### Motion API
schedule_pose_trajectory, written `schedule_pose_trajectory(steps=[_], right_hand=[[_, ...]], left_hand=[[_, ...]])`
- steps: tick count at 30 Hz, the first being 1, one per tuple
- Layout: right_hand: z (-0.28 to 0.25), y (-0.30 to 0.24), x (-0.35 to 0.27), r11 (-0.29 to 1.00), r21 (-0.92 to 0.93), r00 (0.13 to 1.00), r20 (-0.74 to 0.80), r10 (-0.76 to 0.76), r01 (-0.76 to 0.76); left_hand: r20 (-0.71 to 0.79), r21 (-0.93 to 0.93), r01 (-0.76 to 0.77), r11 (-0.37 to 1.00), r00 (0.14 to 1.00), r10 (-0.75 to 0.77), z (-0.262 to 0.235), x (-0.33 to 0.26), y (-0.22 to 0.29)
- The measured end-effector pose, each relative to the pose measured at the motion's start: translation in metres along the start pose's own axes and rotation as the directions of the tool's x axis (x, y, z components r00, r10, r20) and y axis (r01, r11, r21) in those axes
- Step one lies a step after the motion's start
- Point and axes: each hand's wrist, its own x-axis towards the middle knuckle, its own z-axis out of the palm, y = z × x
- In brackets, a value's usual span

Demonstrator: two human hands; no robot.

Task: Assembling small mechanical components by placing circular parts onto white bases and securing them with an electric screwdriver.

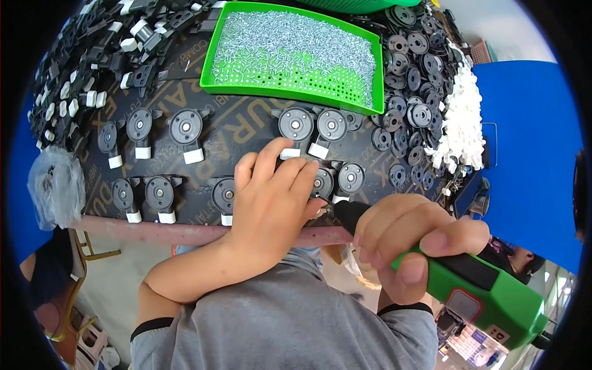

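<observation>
My right hand [407,237] is wrapped round a green and black electric screwdriver [515,308]. Its dark nose points left, and the bit end comes close to the thumb of my left hand [265,203]. That hand is bent over the front row, thumb and index finger drawn together beside a round black wheel part [322,183]. Whatever those fingertips pinch is hidden. Just right of it lies another black wheel part with a white tab [351,177]. Behind my fingers sit two similar wheel parts, one of them a black wheel assembly [296,124].
A green perforated tray [206,77] of silver screws stands at the back. Black wheels [398,120] and white pieces [459,117] are heaped right; black brackets [142,77] left. Several wheel assemblies [186,126] stand in two rows. A clear plastic bag [57,188] lies at the left edge.
</observation>
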Motion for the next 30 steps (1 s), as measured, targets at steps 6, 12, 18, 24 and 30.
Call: schedule_pose_trajectory(steps=[6,12,18,24,30], right_hand=[[0.002,0.001,-0.002,0.999,0.01,0.999,0.027,0.039,-0.039],[0.001,0.005,0.001,1.0,-0.027,0.996,0.091,0.016,-0.013],[0.003,0.013,-0.005,0.996,0.011,0.996,-0.01,-0.092,0.093],[-0.003,0.007,-0.004,0.981,0.052,0.98,-0.066,-0.186,0.189],[-0.006,-0.006,-0.005,0.973,0.095,0.976,-0.087,-0.2,0.208]], left_hand=[[-0.006,-0.007,0.003,1.0,1.0,-0.003,0.001,-0.001,0.0],[-0.003,-0.023,0.01,1.0,1.0,-0.01,0.001,-0.002,-0.001],[0.007,-0.024,0.037,0.999,0.999,-0.036,0.002,-0.003,-0.001],[-0.041,-0.05,-0.007,0.999,0.999,0.005,-0.001,-0.005,0.004],[-0.141,-0.084,-0.157,0.984,0.979,0.145,0.0,-0.009,-0.001]])
